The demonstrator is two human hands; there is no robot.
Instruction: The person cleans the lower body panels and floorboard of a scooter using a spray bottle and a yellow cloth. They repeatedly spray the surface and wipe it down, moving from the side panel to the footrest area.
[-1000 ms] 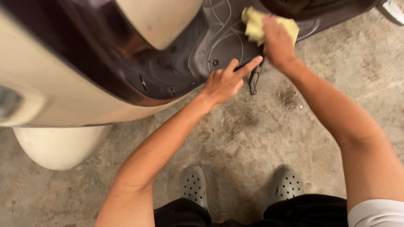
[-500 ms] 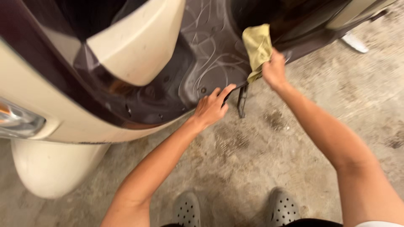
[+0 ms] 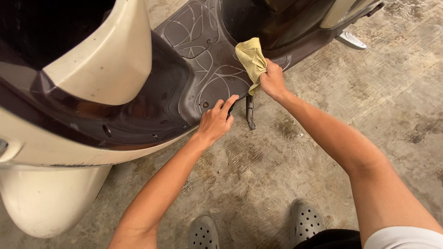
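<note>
A cream and dark brown scooter (image 3: 97, 69) stands in front of me. Its grey patterned footboard (image 3: 203, 55) lies in the upper middle. My right hand (image 3: 272, 83) grips a crumpled yellow cloth (image 3: 251, 60) and presses it on the footboard's near edge. My left hand (image 3: 217, 121) rests on the footboard's edge, fingers curled over the rim, just left of the black side stand (image 3: 249, 113).
Stained concrete floor (image 3: 369, 101) spreads to the right and below. The cream front fender (image 3: 46, 203) sits at the lower left. My grey perforated clogs (image 3: 304, 219) show at the bottom. A metal foot peg (image 3: 350, 40) juts out at the upper right.
The view has pulled back and shifted, showing more footboard. My right hand has dragged the cloth down along the footboard's edge. The left hand stays on the rim.
</note>
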